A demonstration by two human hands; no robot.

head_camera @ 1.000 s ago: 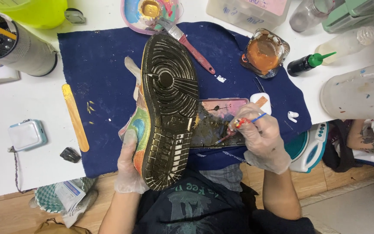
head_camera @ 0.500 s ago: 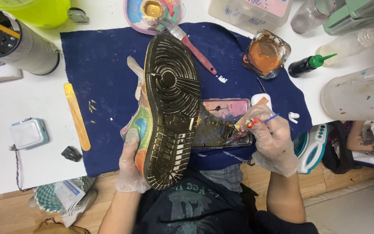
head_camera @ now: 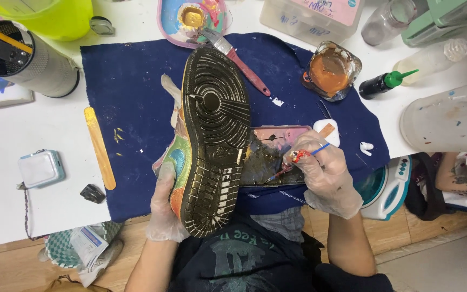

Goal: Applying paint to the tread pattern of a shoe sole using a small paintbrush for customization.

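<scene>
A sneaker is held sole up over a navy cloth; its sole is painted dark gold and its side is rainbow coloured. My left hand, in a clear glove, grips the shoe's heel end from the left side. In its own clear glove, my right hand pinches a thin paintbrush whose tip rests on a flat palette smeared with dark paint, just right of the sole.
A glass jar of orange-brown paint, a wide red-handled brush, a paint dish, a green-capped black bottle, a wooden stick, a metal mesh cup and a large plastic tub surround the cloth.
My right hand has shifted slightly, moving the brush tip across the palette. The shoe and my left hand have stayed in place.
</scene>
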